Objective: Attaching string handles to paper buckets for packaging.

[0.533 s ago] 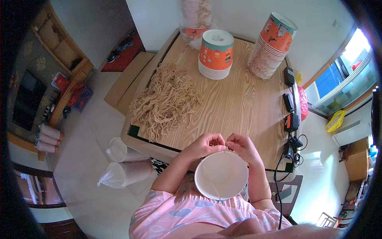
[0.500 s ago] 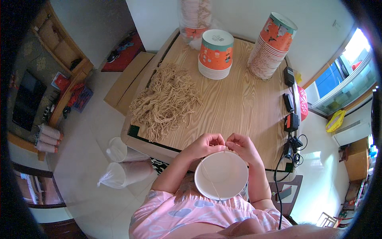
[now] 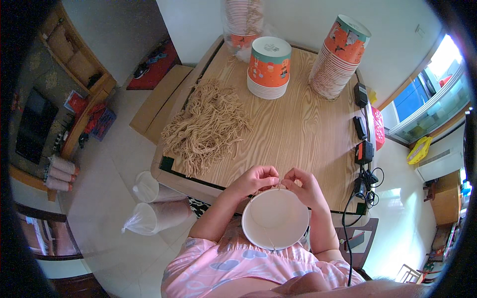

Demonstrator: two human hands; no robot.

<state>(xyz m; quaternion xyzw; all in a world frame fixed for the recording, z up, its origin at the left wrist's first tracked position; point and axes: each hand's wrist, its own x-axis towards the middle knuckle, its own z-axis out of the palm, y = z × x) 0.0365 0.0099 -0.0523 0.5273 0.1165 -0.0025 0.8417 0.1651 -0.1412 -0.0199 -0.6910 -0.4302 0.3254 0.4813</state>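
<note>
Head view, looking down: white paper bowl [image 3: 275, 219] sat at person's lap, far rim touching near edge of wooden worktop [image 3: 298, 129]. Left hand [image 3: 256, 180] and right hand [image 3: 303, 185] both pinched shut on a thin tan string [image 3: 281, 186] right at bowl's far rim, fingertips nearly touching. Heap of same tan strings [image 3: 206, 126] lay on worktop's left part, well apart from hands. Stacks of orange printed paper bowls [image 3: 268, 67] stood at far side. Step in hand, as I judged it: fixing or knotting string handle at bowl rim. Next move probably called for tight pinch and steady pull at rim hole; could not tell whether string was already threaded, too small.
</note>
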